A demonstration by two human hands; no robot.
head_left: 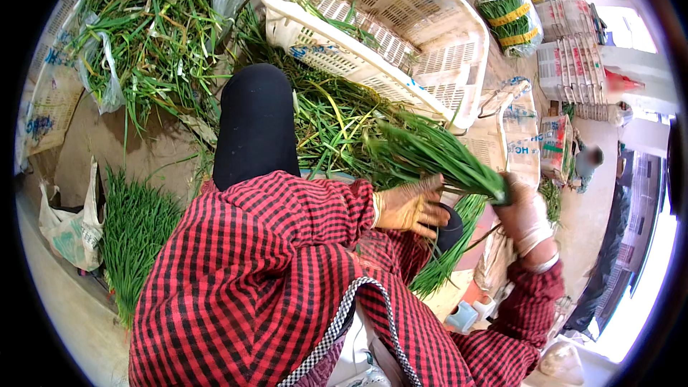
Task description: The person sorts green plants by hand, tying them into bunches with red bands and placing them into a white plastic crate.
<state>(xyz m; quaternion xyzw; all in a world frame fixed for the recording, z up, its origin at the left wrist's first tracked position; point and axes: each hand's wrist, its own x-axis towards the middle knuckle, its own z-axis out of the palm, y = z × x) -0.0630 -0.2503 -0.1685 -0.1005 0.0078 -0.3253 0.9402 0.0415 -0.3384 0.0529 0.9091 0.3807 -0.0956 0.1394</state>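
Note:
A bunch of long green chives (437, 150) is held out to the right, its gathered end inside my right hand (523, 218). That hand is closed round the stalks and somewhat blurred; its leaves fan away to the left. My left hand (414, 208), in a yellowish stained glove, is just below the bunch with fingers spread and nothing in its grasp. More chives (451, 251) lie under both hands, beside my knee. Beyond the bunch spreads a heap of loose, partly yellowed leaves (326, 115).
A white slatted crate (466, 79) with a few leaves inside stands beyond the heap. At far left is a clear plastic bag (111, 82) of leaves; nearer lie upright chives (136, 229) beside a white sack (75, 233). Packed chives (509, 18) and another person (586, 161) are at right.

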